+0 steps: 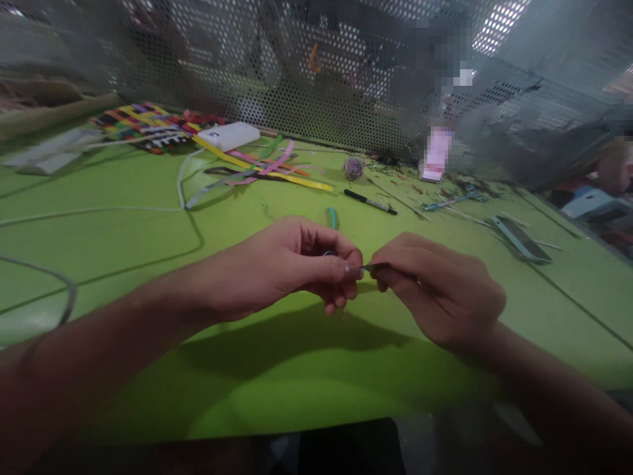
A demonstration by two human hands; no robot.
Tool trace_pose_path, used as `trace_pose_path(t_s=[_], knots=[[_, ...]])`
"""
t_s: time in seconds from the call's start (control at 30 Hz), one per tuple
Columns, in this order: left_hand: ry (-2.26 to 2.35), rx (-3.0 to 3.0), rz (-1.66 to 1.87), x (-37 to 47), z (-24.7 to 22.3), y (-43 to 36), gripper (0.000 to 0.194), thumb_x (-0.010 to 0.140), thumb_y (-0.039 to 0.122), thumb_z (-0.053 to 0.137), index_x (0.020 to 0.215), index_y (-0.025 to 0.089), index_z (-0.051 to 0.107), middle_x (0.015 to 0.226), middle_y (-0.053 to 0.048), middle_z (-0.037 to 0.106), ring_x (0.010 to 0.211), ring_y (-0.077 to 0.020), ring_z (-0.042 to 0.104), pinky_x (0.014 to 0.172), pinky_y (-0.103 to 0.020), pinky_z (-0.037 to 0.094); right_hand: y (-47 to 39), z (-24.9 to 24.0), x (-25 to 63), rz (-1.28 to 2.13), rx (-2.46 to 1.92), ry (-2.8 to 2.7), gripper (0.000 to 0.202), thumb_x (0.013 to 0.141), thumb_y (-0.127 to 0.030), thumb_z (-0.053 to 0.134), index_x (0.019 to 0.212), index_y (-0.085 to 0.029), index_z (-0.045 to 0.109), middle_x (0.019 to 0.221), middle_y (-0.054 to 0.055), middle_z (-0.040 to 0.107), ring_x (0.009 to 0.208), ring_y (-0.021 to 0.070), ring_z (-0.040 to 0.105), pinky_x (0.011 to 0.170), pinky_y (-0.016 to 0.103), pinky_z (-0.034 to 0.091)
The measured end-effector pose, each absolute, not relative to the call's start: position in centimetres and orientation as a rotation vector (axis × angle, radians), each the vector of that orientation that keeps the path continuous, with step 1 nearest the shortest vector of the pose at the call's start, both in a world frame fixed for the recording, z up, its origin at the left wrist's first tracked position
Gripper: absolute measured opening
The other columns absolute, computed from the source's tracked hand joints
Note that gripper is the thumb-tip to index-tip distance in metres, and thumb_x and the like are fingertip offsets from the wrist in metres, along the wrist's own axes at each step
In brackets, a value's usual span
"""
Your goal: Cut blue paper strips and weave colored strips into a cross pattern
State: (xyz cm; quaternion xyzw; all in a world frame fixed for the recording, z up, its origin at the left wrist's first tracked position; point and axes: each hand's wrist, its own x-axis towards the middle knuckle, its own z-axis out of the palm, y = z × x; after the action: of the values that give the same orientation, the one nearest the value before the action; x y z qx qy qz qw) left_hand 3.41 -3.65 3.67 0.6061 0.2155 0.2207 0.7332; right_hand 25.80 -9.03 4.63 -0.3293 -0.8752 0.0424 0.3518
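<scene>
My left hand (311, 260) is closed in a pinch, thumb against index finger, around a thin blue-green strand. Part of that strand (333, 218) curls up beyond the knuckles, and a small loop of it shows inside the curled fingers. Fingertip to fingertip with it, my right hand (440, 280) pinches a thin, dark, flat piece (378, 265) that points at the left thumb tip. Whether this piece is a blade or a strip I cannot tell. Both hands are raised over the green table (297, 382), their shadow below them.
Coloured paper-like strips (262, 168) lie behind my left hand, near a white power bank (230, 135) with a cable and a woven multicoloured piece (148, 125). Farther right are a black pen (370, 201), a wound ball (353, 168), blue scissors (452, 199) and a phone-like slab (520, 237). A perforated screen (297, 79) stands behind.
</scene>
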Motion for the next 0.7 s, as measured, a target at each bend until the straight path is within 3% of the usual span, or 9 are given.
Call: trace_pose_path(t_s=[0.7], knots=[[0.447,1.316,0.5,3.43,3.67,-3.71,0.009,0.093,0.017,0.068,0.086,0.013,0.07,0.072,0.0,0.067,0.066,-0.0087,0.063,0.065,-0.02,0.055,-9.06,4.71,25.92,0.107,-0.855,-2.293,0.015,0.099,-0.012,0.055,0.104,-0.023,0.064,0.091,0.004,0.073,0.081,0.0156,0.071,0.07,0.027,0.058]])
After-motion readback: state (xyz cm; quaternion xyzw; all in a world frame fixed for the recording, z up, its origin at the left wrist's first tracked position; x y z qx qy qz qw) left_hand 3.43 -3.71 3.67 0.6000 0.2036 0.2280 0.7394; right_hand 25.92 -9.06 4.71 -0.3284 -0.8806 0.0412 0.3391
